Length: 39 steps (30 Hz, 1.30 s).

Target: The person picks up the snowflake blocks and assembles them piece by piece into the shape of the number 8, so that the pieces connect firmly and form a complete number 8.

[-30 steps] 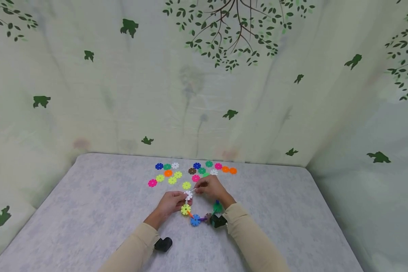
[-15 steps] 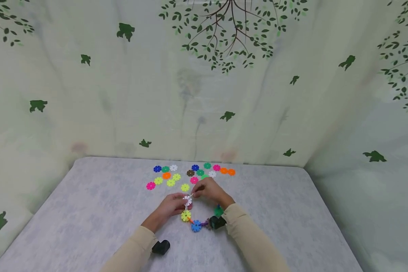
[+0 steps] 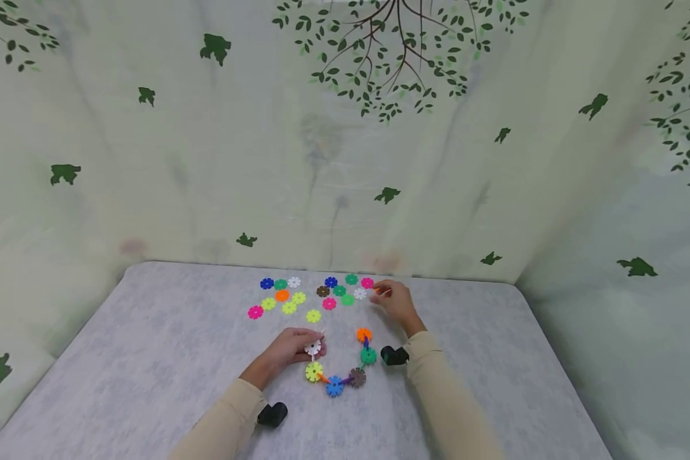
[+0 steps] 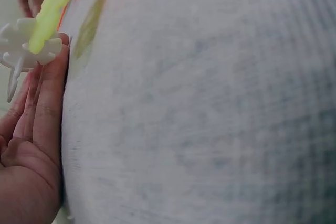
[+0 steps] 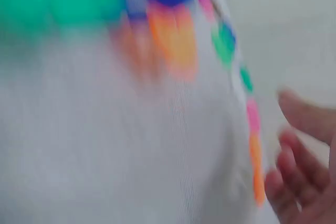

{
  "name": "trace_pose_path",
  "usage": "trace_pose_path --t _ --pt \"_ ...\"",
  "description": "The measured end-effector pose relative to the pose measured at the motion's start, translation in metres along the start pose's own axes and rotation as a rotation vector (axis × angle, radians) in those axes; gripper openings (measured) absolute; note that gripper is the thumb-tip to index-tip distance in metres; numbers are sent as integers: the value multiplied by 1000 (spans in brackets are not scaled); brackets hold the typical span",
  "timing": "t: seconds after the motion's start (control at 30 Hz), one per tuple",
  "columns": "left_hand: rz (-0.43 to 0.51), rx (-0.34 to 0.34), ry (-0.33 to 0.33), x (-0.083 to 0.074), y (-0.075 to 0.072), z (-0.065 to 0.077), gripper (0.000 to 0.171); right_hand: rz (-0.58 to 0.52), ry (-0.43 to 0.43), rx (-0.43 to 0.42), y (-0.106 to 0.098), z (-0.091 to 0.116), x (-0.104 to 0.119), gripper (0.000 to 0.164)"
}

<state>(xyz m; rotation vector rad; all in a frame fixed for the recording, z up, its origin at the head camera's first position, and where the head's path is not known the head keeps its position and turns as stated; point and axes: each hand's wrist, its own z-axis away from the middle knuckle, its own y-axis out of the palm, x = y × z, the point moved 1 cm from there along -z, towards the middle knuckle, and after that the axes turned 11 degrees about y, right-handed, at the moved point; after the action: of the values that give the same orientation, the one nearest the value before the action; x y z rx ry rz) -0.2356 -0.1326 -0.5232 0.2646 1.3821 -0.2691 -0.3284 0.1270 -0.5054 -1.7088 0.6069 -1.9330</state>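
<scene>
My left hand [image 3: 290, 346] pinches a white interlocking disc [image 3: 313, 348] at one end of a curved chain of notched plastic discs. From there the chain runs through a yellow disc [image 3: 314, 372], a blue disc [image 3: 334, 386], a brown disc [image 3: 357, 377] and a green disc [image 3: 368, 356] to an orange disc [image 3: 364, 335]. Linking discs stand edge-on between them. In the left wrist view the white disc [image 4: 21, 43] sits at the fingertips. My right hand [image 3: 399, 303] reaches over loose orange discs [image 3: 381, 289] at the back; the right wrist view shows its fingers [image 5: 304, 116] apart, holding nothing.
Several loose discs lie flat along the table's back, among them a pink disc [image 3: 255, 312], a yellow-green disc [image 3: 313, 316] and a blue disc [image 3: 267, 283]. The grey cloth-covered table [image 3: 149, 358] meets a printed curtain [image 3: 264, 160] behind.
My right hand has left the white disc and moved back and right to the loose orange discs. The left hand still holds the chain. The chain's orange end has come into sight.
</scene>
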Motion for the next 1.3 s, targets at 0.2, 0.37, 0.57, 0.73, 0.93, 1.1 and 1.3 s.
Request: trace_pose_path --t 0.2,0.37,0.57,0.73,0.93,1.1,1.3 --pt "20 -5 8 1 -2 2 41 24 296 -38 -13 -21 -25 50" --pt "12 5 13 1 -1 2 42 127 265 -20 -14 -27 -26 41" --pt "3 6 20 0 0 2 40 140 281 -41 -16 -27 -26 30" --pt "40 -5 8 0 -2 1 42 88 264 -62 -18 -24 -28 26" --pt "23 -6 -4 3 -1 3 44 -298 155 39 -6 -2 -17 25" --pt "7 1 -4 2 -1 0 42 -385 31 236 18 28 14 23" --pt "-10 25 9 4 -4 0 44 -385 2 342 48 47 37 18"
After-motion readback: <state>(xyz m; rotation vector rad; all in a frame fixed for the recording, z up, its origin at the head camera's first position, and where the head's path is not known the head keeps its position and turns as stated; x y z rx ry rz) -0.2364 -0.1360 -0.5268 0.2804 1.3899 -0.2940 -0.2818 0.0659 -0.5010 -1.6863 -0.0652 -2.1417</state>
